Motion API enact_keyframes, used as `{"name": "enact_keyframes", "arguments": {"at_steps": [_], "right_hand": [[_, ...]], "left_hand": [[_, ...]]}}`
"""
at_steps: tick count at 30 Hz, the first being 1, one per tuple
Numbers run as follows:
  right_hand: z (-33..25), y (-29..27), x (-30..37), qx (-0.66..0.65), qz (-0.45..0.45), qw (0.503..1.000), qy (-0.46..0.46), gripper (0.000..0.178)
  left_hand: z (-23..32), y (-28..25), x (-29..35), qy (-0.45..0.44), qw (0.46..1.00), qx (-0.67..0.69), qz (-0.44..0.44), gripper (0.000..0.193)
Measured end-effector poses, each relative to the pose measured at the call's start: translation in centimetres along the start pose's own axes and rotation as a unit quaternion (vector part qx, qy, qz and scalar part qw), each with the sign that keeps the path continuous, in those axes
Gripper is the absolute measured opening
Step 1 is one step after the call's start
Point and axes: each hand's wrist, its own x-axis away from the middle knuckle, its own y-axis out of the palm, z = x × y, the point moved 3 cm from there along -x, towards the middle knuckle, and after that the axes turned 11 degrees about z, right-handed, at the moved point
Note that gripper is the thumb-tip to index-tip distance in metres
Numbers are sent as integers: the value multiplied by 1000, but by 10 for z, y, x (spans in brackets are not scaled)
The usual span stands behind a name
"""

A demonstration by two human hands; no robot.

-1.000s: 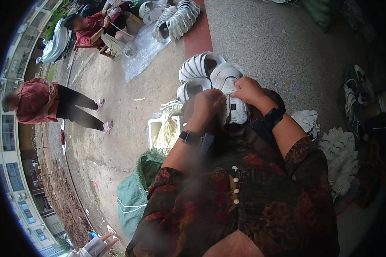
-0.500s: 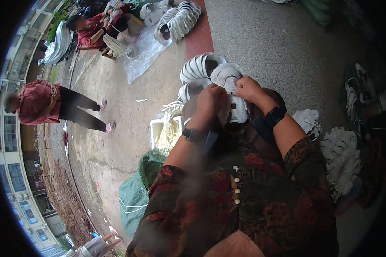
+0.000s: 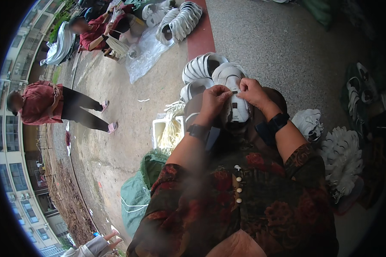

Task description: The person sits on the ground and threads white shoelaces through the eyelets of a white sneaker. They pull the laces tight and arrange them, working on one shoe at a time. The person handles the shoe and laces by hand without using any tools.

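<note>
A pale grey-white sneaker point(image 3: 239, 109) rests on my lap between my knees, its toe pointing away from me. My left hand point(image 3: 213, 102) is closed in a pinch at the left edge of its lacing area. Opposite it, my right hand point(image 3: 254, 92) pinches the right edge, and the fingertips of both hands nearly meet over the tongue. Whether a thin lace is also between the fingers is too small to tell. Dark patches show on the sneaker's tongue.
Nested white shoe uppers point(image 3: 200, 68) stand just beyond my knees. On my left are a white box point(image 3: 158, 127) of cream laces point(image 3: 170, 132) and a green sack point(image 3: 135, 195). White shoe parts point(image 3: 342, 160) lie on my right. One person point(image 3: 40, 103) stands left; another point(image 3: 90, 36) sits far left.
Both hands have turned slightly, and their fingertips now pinch closer together over the sneaker's tongue. More of the tongue shows. The seated person's hands have also moved a little.
</note>
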Motion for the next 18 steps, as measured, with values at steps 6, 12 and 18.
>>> {"name": "enact_keyframes", "arguments": {"at_steps": [6, 12, 18], "right_hand": [[2, 2, 3, 13, 27, 999, -25, 20], [10, -1, 3, -101, -21, 995, 4, 15], [-1, -6, 10, -96, -14, 995, -15, 16]], "left_hand": [[-3, -2, 7, 27, 998, -38, 46, 10], [-2, 9, -4, 163, 978, -130, 24, 11], [0, 9, -10, 144, 984, -103, -17, 10]]}}
